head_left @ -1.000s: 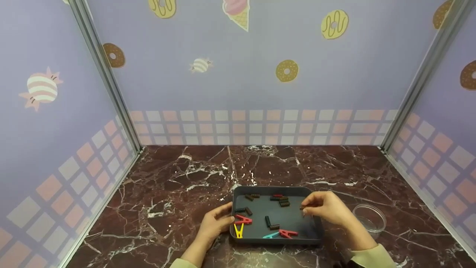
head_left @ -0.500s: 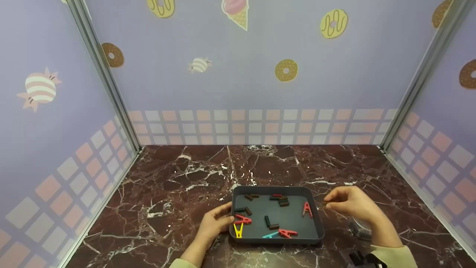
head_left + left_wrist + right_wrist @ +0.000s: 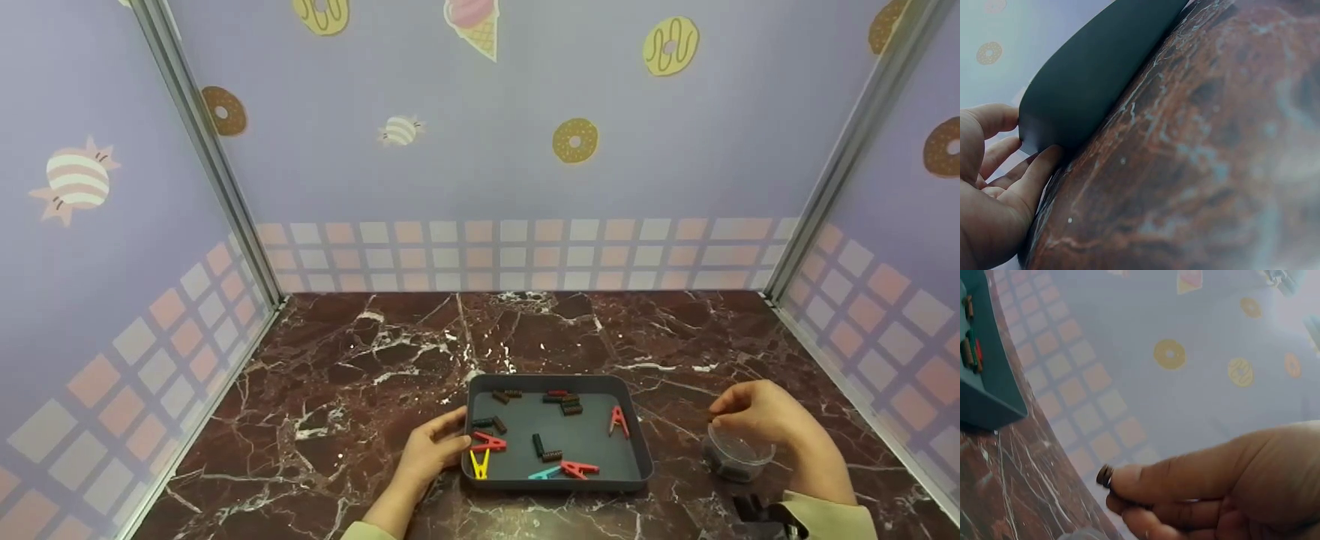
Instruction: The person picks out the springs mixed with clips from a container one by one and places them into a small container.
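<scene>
Near a tub (image 3: 739,457), the right hand (image 3: 772,414) pinches a spring (image 3: 1104,476).

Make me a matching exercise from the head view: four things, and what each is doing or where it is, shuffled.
1. left hand
2. right hand
3. yellow clip
4. tub

A. in the near left corner of the tray
B. pinching a brown piece
C. standing on the table, right of the tray
D. holding the tray's left side

Pairs: 1-D, 2-B, 3-A, 4-C
</scene>
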Motion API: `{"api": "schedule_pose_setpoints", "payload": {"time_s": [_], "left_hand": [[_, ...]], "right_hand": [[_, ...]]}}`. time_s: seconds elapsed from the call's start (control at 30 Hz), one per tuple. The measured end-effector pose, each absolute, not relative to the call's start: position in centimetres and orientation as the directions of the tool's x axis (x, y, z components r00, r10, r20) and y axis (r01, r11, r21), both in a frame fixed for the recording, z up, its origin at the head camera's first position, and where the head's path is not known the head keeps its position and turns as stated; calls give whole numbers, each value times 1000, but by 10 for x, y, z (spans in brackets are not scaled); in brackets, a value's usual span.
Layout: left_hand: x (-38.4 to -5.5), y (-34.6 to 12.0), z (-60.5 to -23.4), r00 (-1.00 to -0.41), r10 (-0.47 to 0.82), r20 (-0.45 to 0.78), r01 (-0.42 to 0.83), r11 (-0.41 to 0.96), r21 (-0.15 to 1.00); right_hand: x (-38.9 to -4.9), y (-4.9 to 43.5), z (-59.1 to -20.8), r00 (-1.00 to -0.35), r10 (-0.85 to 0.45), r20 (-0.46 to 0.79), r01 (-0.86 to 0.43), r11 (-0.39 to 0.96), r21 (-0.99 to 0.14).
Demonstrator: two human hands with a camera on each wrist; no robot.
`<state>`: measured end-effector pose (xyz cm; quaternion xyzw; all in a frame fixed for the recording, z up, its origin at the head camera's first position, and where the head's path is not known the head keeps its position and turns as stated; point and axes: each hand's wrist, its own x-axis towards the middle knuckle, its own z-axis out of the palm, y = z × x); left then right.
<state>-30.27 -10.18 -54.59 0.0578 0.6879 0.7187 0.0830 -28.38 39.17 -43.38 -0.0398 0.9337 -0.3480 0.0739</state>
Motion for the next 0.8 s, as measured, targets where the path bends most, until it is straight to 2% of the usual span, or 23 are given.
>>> {"api": "schedule_pose_setpoints", "payload": {"time_s": [0.13,0.3,0.53,0.8], "left_hand": [[-303,-102,-546,-979,203,-29,-37,-36,999],[-303,-103,-547,-978,209,-19,-28,-40,999],[-303,-102,-545,-983,181,-23,-21,14,1000],[-303,-102,-545,-983,181,-39,-38,5,999]], "right_hand": [[-286,396,-437,-986,-76,-148,37,766,-642],[-289,398,-440,-988,-23,-154,70,820,-568],[-291,398,-443,-982,-33,-187,69,854,-515],[-291,395,-446,-990,-37,-139,36,874,-484]]}}
